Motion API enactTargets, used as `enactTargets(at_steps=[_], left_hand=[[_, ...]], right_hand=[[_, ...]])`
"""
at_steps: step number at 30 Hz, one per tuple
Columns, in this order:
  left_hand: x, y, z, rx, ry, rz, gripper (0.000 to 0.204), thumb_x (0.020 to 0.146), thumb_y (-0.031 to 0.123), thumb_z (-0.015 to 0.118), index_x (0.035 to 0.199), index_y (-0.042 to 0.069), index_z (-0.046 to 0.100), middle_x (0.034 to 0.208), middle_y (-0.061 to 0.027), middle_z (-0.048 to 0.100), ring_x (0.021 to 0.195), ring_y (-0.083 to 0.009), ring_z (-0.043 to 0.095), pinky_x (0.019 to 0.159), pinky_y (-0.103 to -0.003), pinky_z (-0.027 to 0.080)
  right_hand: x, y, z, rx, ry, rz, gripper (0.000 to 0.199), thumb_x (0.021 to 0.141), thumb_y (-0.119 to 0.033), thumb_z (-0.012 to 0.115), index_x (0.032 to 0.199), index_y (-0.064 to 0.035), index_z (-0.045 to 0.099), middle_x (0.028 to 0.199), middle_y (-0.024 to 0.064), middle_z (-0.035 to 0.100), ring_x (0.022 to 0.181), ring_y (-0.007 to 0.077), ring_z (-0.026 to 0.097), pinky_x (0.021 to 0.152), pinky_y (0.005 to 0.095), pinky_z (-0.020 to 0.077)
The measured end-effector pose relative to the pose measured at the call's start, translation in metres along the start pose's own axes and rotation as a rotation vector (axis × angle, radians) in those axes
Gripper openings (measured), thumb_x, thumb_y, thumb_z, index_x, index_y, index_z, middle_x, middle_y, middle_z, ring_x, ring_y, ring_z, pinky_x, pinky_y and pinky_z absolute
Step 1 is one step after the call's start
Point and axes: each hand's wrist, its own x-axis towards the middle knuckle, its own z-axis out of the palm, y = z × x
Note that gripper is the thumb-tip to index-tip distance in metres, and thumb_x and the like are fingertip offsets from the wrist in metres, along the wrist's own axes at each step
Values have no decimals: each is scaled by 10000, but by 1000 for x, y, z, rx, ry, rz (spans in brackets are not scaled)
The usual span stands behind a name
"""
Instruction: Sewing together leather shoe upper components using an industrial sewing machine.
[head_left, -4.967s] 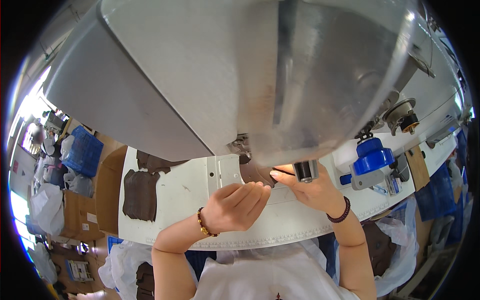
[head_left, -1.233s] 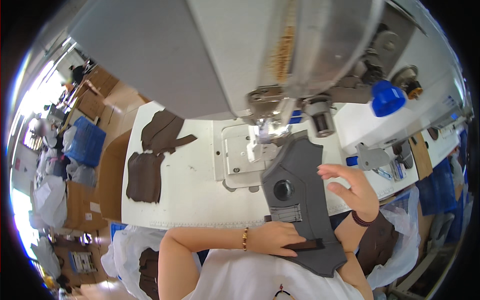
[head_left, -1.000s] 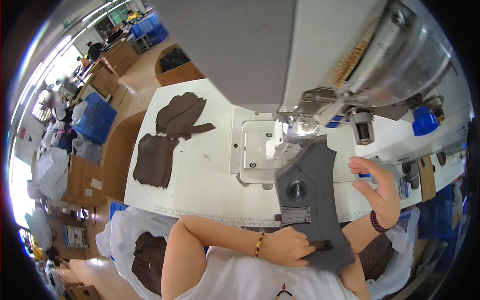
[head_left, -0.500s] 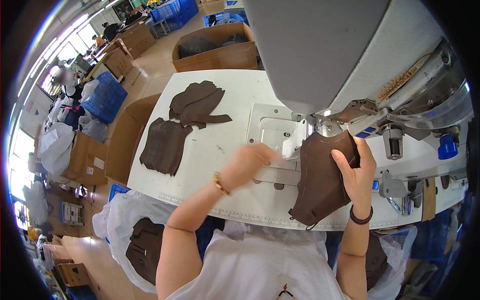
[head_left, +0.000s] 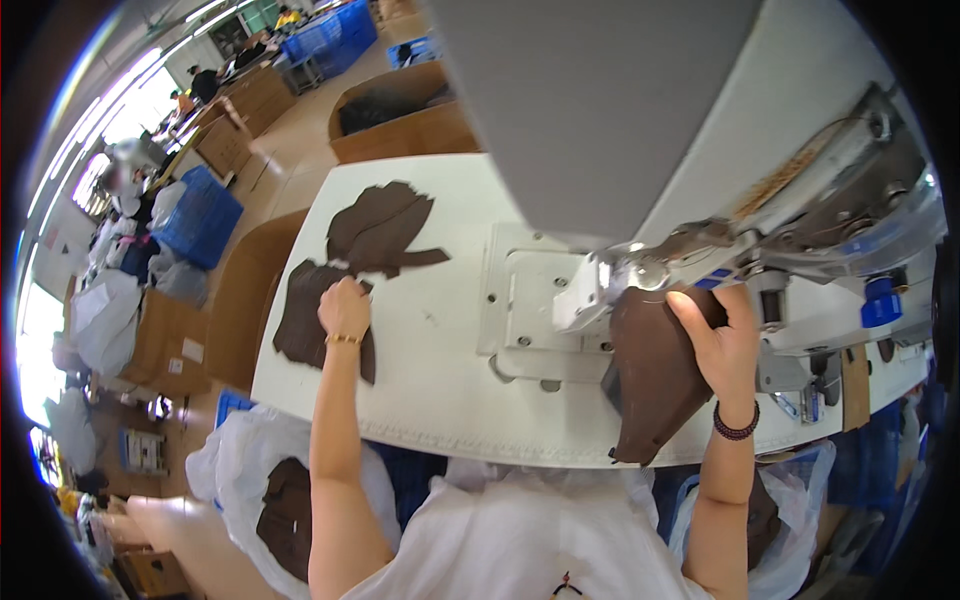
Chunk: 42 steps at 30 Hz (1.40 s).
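Note:
My left hand (head_left: 345, 308) is at the near stack of dark brown leather-like pieces (head_left: 299, 320) on the left of the white table. Its fingers are pinched at the upper right of the stack, and a strip of one piece sticks out below the hand. In my right hand (head_left: 728, 350) is a larger brown panel (head_left: 655, 370), gripped with the thumb on top and the fingers partly hidden behind it. The panel's far end lies by the sewing head (head_left: 640, 270); its narrow end hangs toward the table's front edge.
The grey sewing machine arm (head_left: 580, 110) looms over the table (head_left: 440, 400). A second brown stack (head_left: 380, 225) lies farther back. Plastic-lined bins stand below the edge: a left bag (head_left: 230, 455) and a right bag (head_left: 805, 500). A cardboard box (head_left: 410, 135) stands behind.
My left hand has moved left from beside the sewing head to the near stack. The stack's top piece has shifted. The panel in my right hand has turned and tilted slightly.

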Motion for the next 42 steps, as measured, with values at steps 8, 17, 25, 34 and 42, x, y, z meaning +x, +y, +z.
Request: enactTargets(at_steps=[8, 17, 25, 34, 42], left_hand=[[-13, 48, -36, -386, 138, 298, 120, 727, 27, 622, 846, 11, 611, 820, -169, 635, 811, -340, 619, 699, -403, 483], [-6, 68, -50, -203, 85, 280, 194, 861, 91, 506, 970, 30, 655, 860, -163, 661, 756, -337, 629, 673, -383, 491], [-66, 167, -90, -1220, -517, 710, 484, 745, -149, 515, 1212, -27, 554, 1162, -129, 616, 981, -232, 633, 862, -304, 484], [-75, 219, -82, -657, 509, 1434, 345, 596, -3, 667, 939, 23, 688, 908, -75, 610, 858, -205, 616, 633, -257, 528], [-69, 224, -81, -691, 407, 1527, 206, 677, -25, 667, 882, -51, 657, 923, -142, 636, 927, -269, 645, 726, -292, 573]], right_hand=[[8, 33, 5, -11, 6, -79, 360, 673, -97, 696, 986, 6, 551, 859, 139, 602, 792, 292, 575, 708, 345, 450], [-1, 48, 17, 27, 93, -128, 348, 739, -126, 694, 1027, 5, 550, 827, 108, 548, 741, 243, 532, 652, 344, 432], [0, 42, 21, -5, 77, -89, 310, 760, -139, 680, 995, 17, 550, 727, 52, 493, 482, 105, 433, 473, 290, 365], [7, 33, 19, -241, 123, -414, 94, 712, -58, 648, 784, -38, 593, 742, 83, 592, 712, 274, 575, 638, 378, 447], [2, 28, 13, -196, 116, -402, 103, 737, -126, 661, 833, -101, 633, 833, 58, 637, 787, 250, 609, 680, 364, 480]])
